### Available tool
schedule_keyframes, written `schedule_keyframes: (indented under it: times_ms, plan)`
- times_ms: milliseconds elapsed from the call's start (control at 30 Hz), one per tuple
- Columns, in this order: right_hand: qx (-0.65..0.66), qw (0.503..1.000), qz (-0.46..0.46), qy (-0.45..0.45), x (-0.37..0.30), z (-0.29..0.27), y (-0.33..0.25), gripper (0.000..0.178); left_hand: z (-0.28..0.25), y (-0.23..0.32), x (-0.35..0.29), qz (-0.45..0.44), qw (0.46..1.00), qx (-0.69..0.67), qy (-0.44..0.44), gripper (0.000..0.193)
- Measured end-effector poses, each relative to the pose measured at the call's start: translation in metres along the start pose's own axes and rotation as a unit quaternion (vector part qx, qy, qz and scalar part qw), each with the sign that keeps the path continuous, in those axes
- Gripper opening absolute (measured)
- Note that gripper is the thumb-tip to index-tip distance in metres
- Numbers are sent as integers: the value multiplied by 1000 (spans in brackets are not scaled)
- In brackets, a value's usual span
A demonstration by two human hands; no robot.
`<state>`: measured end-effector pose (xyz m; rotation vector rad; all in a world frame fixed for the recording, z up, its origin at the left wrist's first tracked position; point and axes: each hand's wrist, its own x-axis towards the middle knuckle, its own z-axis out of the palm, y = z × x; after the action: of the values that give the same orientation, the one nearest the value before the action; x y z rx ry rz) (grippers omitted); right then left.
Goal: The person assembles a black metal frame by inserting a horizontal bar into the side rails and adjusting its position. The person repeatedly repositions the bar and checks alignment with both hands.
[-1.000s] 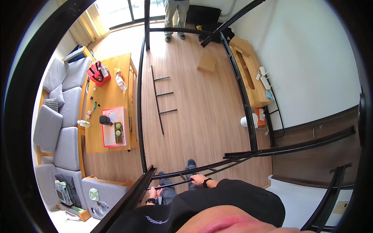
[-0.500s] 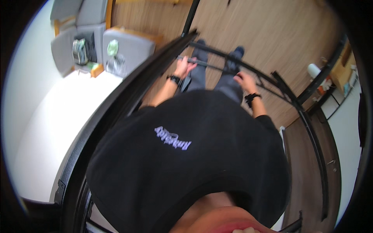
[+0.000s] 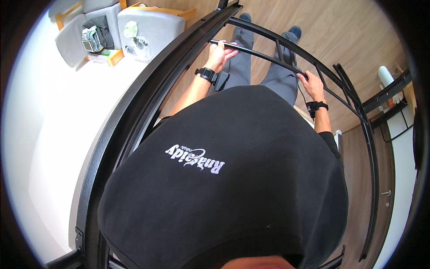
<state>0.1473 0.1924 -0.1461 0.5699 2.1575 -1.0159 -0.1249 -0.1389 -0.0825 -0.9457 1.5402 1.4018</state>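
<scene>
A thin black metal bar (image 3: 264, 56) runs across in front of my legs, between the sides of a black metal frame (image 3: 134, 103). My left hand (image 3: 218, 57) is at the bar's left end, close to the thick frame beam, with the thumb on top and the fingers beneath. Farther right, my right hand (image 3: 312, 85) grips the same bar, its fingers partly hidden behind it. Beyond the bar lies a curved black rail (image 3: 260, 28) with short crosspieces. Both wrists carry black strapped devices.
Frame beams stand close on both sides of me, the right one (image 3: 375, 179) beside a brown door (image 3: 358, 166). Grey cushioned seats (image 3: 154, 31) with bags and a dark cloth sit at the far left. My feet rest on the wood floor (image 3: 322, 31) beyond the rail.
Both hands and the bar now appear higher in the picture, with the right hand farther right. The view has shifted and become sharper. Each hand stays on the bar.
</scene>
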Motion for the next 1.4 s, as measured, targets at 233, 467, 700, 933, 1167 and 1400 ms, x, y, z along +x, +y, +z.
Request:
schedule_keyframes:
  times_ms: [233, 467, 700, 933, 1167, 1400]
  plan:
    - [-27, 999, -25, 14, 0, 1, -1, 54, -7, -4, 3, -2, 1000, -13, -16, 27]
    - [19, 999, -15, 41, -4, -1, -4, 53, -20, -12, 16, -4, 1000, 2, -17, 36]
    - [23, 999, -9, 22, -6, -5, 38, 59, -34, -15, 27, -6, 1000, -7, -12, 35]
    - [10, 995, -6, 96, -24, 5, 62, 62, -41, -15, 37, -11, 1000, -3, 6, 30]
    - [-10, 992, -18, 122, -23, 5, 59, 55, -38, -16, 35, -3, 1000, -15, 2, 34]
    - [-59, 984, 27, 169, -28, -6, 70, 72, -36, -18, 29, 8, 1000, -11, 5, 30]
